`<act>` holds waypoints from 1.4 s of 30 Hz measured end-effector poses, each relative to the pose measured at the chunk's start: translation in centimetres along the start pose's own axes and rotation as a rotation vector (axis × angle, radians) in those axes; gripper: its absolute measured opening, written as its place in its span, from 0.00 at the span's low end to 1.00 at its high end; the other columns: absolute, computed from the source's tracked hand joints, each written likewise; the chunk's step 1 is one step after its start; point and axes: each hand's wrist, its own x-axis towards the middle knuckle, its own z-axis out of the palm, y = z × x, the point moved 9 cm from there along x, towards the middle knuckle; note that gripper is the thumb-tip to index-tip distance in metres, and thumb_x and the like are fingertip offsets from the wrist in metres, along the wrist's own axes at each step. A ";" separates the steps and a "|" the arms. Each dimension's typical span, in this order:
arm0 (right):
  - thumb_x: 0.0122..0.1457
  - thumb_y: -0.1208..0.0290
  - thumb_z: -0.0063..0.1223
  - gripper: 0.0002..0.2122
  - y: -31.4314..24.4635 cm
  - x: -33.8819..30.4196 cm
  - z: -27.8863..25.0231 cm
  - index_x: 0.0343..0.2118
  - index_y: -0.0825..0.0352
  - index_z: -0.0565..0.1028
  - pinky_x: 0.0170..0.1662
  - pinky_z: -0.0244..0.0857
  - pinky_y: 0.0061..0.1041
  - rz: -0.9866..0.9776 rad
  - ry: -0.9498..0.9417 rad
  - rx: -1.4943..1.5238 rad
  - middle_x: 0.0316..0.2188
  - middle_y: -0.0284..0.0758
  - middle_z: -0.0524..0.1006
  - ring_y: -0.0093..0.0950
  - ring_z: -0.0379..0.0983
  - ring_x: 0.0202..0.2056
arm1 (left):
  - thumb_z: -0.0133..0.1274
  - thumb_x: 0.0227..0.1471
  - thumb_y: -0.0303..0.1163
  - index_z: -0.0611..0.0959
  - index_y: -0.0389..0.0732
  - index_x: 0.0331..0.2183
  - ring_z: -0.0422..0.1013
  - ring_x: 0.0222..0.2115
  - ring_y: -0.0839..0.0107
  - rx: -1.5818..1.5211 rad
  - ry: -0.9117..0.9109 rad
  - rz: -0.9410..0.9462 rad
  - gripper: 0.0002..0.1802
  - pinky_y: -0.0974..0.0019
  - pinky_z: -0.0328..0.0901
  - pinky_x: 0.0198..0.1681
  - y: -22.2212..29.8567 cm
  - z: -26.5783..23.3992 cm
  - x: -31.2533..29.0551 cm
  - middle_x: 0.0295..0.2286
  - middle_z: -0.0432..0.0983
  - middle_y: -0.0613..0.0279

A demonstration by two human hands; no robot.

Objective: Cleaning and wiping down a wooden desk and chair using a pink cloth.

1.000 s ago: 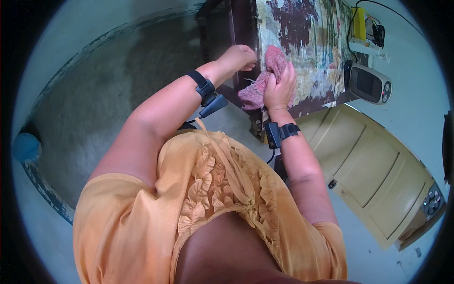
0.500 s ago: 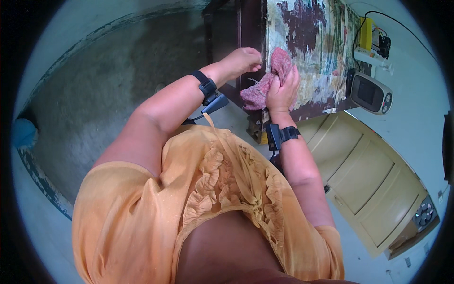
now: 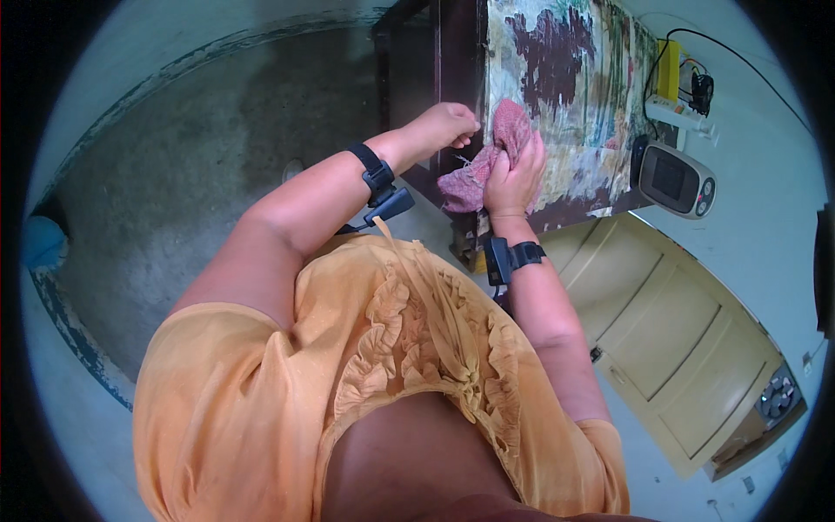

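Observation:
My right hand (image 3: 515, 181) is closed on a crumpled pink cloth (image 3: 465, 184) with frayed threads along one edge. The cloth rests at the near left corner of a table (image 3: 570, 104), and part of it hangs over the edge. Above the hand, one end of the cloth sticks up in a fold. Just left of the table's edge, my left hand (image 3: 448, 126) is held in the air with its fingers curled together, close to the cloth but apart from it. Anything between those fingers is hidden or too small to make out.
Peeling, stained paper covers the dark tabletop. At its right stand a grey device with a dark screen (image 3: 677, 178) and a white power strip (image 3: 680, 113) with black cables. A cream cabinet (image 3: 670, 322) is on the right; a blue bucket (image 3: 43, 244) sits far left.
The whole view has shifted slightly, so table, cloth and hands appear a little lower. Both hands keep nearly the same pose, and the right still grips the cloth.

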 end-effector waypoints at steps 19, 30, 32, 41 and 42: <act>0.56 0.66 0.50 0.29 0.1 -0.2 0.3 0.59 0.74 0.60 0.63 0.47 0.51 -0.016 -0.002 -0.010 0.59 0.55 0.61 0.56 0.56 0.58 | 0.59 0.56 0.37 0.79 0.45 0.36 0.71 0.31 0.79 -0.051 0.145 0.062 0.08 0.73 0.68 0.34 2.2 -1.9 1.7 0.29 0.75 0.71; 0.56 0.66 0.49 0.27 0.3 -0.2 0.3 0.58 0.75 0.61 0.64 0.47 0.50 -0.026 0.019 0.014 0.59 0.55 0.61 0.56 0.56 0.59 | 0.57 0.58 0.50 0.77 0.44 0.36 0.68 0.30 0.76 -0.239 0.070 -0.071 0.18 0.71 0.66 0.32 -6.1 0.2 0.2 0.30 0.71 0.69; 0.56 0.67 0.48 0.27 0.3 -0.2 0.5 0.57 0.75 0.62 0.63 0.47 0.50 -0.041 0.028 0.015 0.59 0.55 0.61 0.56 0.56 0.59 | 0.56 0.58 0.45 0.79 0.43 0.35 0.69 0.27 0.78 -0.005 0.124 -0.061 0.15 0.72 0.65 0.29 -7.2 -1.2 -0.6 0.29 0.74 0.69; 0.58 0.71 0.47 0.20 0.8 -0.7 -0.1 0.51 0.76 0.70 0.63 0.51 0.45 -0.081 0.075 0.035 0.57 0.52 0.66 0.52 0.59 0.58 | 0.37 0.65 0.55 0.72 0.45 0.50 0.71 0.45 0.68 -0.143 0.130 -0.138 0.26 0.60 0.66 0.46 -7.2 4.3 -9.4 0.45 0.75 0.62; 0.57 0.72 0.47 0.19 1.0 -0.5 -0.2 0.50 0.77 0.71 0.63 0.52 0.44 -0.100 0.093 0.117 0.56 0.51 0.67 0.50 0.60 0.58 | 0.38 0.64 0.58 0.70 0.45 0.53 0.69 0.51 0.64 -0.104 0.111 -0.102 0.29 0.55 0.65 0.50 -6.9 4.5 -9.9 0.49 0.73 0.60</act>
